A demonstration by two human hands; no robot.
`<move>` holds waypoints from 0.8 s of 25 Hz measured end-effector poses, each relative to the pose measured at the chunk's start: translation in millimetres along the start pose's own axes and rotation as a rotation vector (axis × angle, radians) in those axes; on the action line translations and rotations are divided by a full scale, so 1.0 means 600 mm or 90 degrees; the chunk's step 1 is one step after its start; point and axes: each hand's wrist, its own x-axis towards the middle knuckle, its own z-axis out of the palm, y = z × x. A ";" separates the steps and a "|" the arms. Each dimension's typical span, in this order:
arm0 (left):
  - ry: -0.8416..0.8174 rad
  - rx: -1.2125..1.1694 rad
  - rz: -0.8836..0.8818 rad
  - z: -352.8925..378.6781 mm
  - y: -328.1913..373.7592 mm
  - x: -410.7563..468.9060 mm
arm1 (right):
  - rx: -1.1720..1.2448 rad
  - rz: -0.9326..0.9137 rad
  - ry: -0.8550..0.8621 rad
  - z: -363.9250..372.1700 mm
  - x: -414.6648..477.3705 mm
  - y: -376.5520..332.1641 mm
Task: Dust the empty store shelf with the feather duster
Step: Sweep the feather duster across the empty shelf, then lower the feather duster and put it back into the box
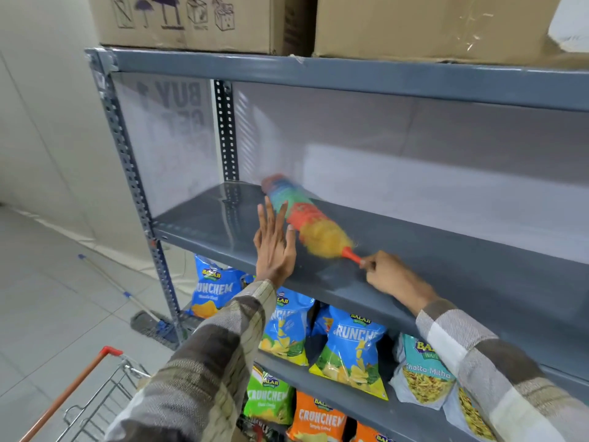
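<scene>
Fluffy rainbow-coloured feather duster [301,215] lying on the bare grey metal shelf [414,250].
Right hand [390,272] grips its red handle; left hand [274,242] is spread flat beside it.

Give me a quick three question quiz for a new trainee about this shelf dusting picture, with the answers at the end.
1. Which hand holds the rainbow-coloured feather duster?
2. True or false: the grey metal shelf being dusted carries snack bags.
3. The left hand is: A) open, B) a fist, C) holding a cloth.

Key: 1. The right, gripping the red handle. 2. False; the blue snack bags sit below. 3. A.
</scene>
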 end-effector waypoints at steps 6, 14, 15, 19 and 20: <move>0.038 -0.007 -0.031 -0.055 -0.034 -0.052 | 0.043 -0.067 -0.045 0.028 -0.088 -0.070; 0.110 0.005 -0.194 -0.163 -0.135 -0.162 | 0.109 -0.154 -0.079 0.098 -0.218 -0.083; 0.125 0.009 -0.225 -0.175 -0.152 -0.182 | 0.126 -0.161 -0.088 0.115 -0.236 -0.081; 0.149 -0.029 -0.344 -0.202 -0.202 -0.251 | 0.183 -0.168 -0.120 0.184 -0.290 -0.081; 0.133 -0.018 -0.376 -0.205 -0.220 -0.271 | 0.187 -0.169 -0.144 0.203 -0.300 -0.082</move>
